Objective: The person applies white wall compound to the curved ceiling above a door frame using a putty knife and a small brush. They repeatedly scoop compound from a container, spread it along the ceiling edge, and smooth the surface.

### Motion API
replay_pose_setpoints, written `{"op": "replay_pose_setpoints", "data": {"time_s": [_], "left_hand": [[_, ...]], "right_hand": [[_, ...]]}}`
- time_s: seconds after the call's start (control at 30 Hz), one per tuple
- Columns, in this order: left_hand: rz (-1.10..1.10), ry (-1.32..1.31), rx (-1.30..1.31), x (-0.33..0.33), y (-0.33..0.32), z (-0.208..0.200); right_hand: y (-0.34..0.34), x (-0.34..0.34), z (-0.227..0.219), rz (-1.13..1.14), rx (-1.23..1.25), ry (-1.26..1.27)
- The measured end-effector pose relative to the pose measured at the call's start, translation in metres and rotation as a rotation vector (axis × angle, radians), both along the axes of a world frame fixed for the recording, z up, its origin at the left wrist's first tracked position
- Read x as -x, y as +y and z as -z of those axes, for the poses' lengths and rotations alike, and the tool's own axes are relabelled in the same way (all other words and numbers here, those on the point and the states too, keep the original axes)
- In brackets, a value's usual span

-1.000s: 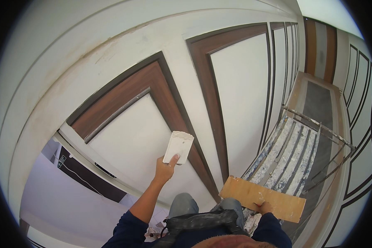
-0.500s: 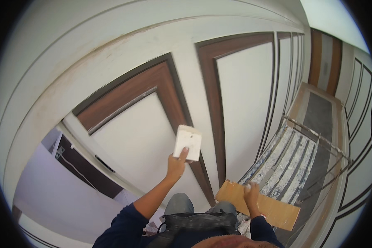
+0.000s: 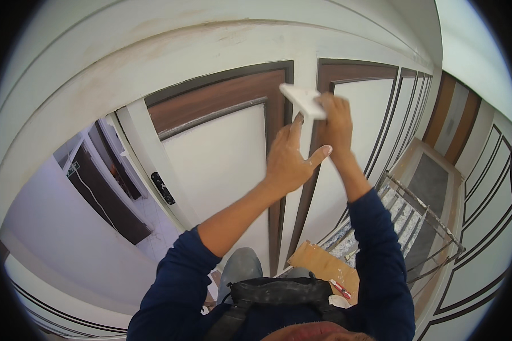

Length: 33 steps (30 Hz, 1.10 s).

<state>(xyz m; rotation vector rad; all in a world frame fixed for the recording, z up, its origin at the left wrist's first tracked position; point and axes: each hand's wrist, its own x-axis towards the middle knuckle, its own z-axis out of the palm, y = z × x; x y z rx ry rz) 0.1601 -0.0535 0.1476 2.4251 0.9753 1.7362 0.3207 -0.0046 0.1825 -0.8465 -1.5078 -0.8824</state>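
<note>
Raised in front of the panelled wall, my right hand (image 3: pixel 337 125) is closed on the edge of a flat white rectangular block (image 3: pixel 302 100), which is tilted and slightly blurred. My left hand (image 3: pixel 290 162) is just below and left of it, fingers stretched and thumb out to the side. One left fingertip is at the block's lower edge; whether it touches cannot be made out. Behind the hands stands a door (image 3: pixel 216 153) with a white panel and a brown and dark frame moulding. Pale smudges mark the left fingertips.
By my knees lies a wooden board (image 3: pixel 318 258) bearing a red-handled tool (image 3: pixel 340 288) and a white roundish thing (image 3: pixel 341 302). A paint-spattered slatted metal scaffold platform (image 3: pixel 401 213) extends to the right. A doorway at left shows a dark panel (image 3: pixel 105 193) with a cable.
The white block has passed from my left hand to my right, higher up. My right hand has left the wooden board, uncovering the red-handled tool. The view has shifted.
</note>
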Motion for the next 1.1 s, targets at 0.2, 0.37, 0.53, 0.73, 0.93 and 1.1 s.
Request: {"op": "replay_pose_setpoints", "data": {"time_s": [0.2, 0.37, 0.53, 0.73, 0.93, 1.1], "left_hand": [[-0.05, 0.364, -0.423, 0.13, 0.052, 0.007], [-0.041, 0.402, -0.389, 0.142, 0.057, 0.013], [-0.08, 0.414, -0.361, 0.142, 0.058, 0.019], [-0.099, 0.466, -0.398, 0.141, 0.064, 0.02], [-0.089, 0.45, -0.407, 0.145, 0.064, 0.022], [-0.052, 0.438, -0.376, 0.145, 0.065, 0.02]], "right_hand": [[0.043, -0.018, -0.135, -0.317, -0.153, 0.033], [0.056, 0.007, -0.182, -0.332, -0.058, -0.144], [0.04, 0.037, -0.201, -0.178, -0.052, -0.38], [0.043, 0.044, -0.208, -0.094, 0.025, -0.395], [0.043, 0.034, -0.212, -0.034, -0.031, -0.471], [0.067, -0.03, -0.207, 0.128, 0.045, -0.339]]}}
